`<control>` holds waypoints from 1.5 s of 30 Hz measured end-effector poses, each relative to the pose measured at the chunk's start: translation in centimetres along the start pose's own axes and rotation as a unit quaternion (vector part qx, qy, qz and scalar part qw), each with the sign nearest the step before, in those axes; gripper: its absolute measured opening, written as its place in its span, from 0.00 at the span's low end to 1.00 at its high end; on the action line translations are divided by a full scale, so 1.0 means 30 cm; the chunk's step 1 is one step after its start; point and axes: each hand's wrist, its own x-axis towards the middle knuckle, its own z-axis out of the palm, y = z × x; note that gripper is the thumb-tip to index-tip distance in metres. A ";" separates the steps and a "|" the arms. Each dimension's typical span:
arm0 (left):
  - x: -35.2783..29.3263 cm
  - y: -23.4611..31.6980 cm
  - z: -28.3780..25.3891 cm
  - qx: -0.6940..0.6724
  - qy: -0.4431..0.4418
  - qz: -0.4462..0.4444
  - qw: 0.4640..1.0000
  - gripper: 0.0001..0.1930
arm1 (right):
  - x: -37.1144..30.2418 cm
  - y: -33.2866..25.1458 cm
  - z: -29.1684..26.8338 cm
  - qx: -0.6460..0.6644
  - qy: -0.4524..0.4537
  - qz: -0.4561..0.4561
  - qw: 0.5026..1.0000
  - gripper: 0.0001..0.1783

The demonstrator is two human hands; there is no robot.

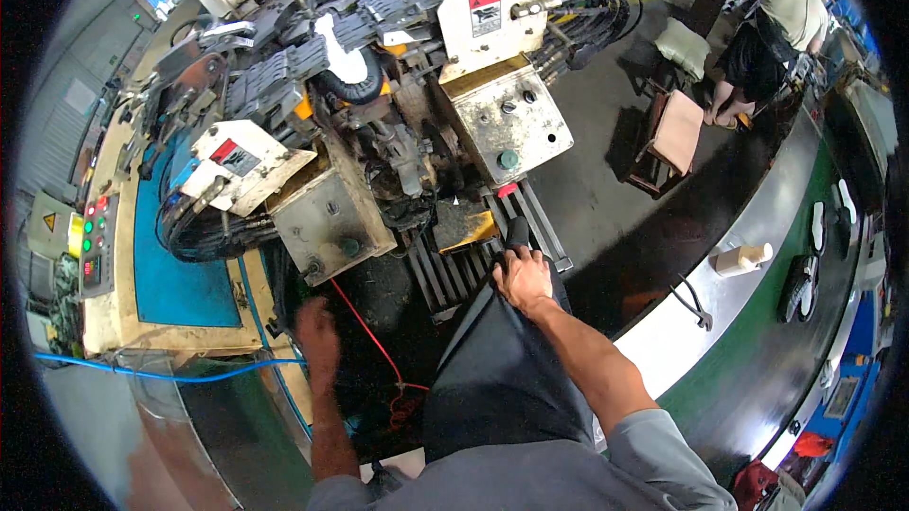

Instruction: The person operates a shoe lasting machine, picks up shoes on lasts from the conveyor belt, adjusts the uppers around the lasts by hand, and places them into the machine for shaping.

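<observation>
My right hand (pixel 525 279) lies on my dark-trousered knee (pixel 502 340), its fingers spread over the cloth and holding nothing. Low on the left, beside the machine's base, hangs my left hand (pixel 318 329); it is dim and smeared, so its fingers cannot be made out. In front of me stands a large grimy machine (pixel 398 137). A shoe (pixel 352 85) with a black rim and a white underside (pixel 341 52) sits among its dark plates. Two boxes with knobs flank its middle, the right control box (pixel 509 123) and the left control box (pixel 331 217).
A slatted metal footrest (pixel 445 274) is by my foot. At right, a white bottle (pixel 741 260) and a dark hooked tool (pixel 694 304) lie on a pale ledge beside a green belt with shoes (pixel 801 288). A blue hose (pixel 189 378) crosses at left. Another person (pixel 781 18) bends over farther back.
</observation>
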 end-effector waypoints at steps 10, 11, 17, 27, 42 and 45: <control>0.541 -0.054 -0.377 0.019 0.254 0.034 0.966 0.24 | -0.002 -0.077 0.013 -0.057 0.025 -0.035 0.997 0.26; 0.566 -0.070 -0.348 -0.027 0.244 0.011 0.969 0.24 | 0.002 -0.092 0.011 -0.057 0.009 -0.033 0.998 0.26; 0.606 -0.028 -0.254 0.016 0.340 0.034 0.940 0.21 | 0.041 -0.148 0.012 -0.069 -0.007 -0.036 0.997 0.27; 0.591 0.009 -0.315 0.236 0.268 0.218 0.908 0.14 | 0.173 -0.259 0.140 -0.129 -0.029 -0.082 0.988 0.25; 0.551 0.259 -0.351 0.118 0.122 0.182 0.969 0.18 | 0.062 -0.147 0.031 -0.018 -0.011 -0.078 0.997 0.25; 0.621 0.376 -0.264 0.009 0.040 0.114 0.993 0.22 | 0.045 -0.108 0.007 -0.011 -0.013 -0.068 0.998 0.26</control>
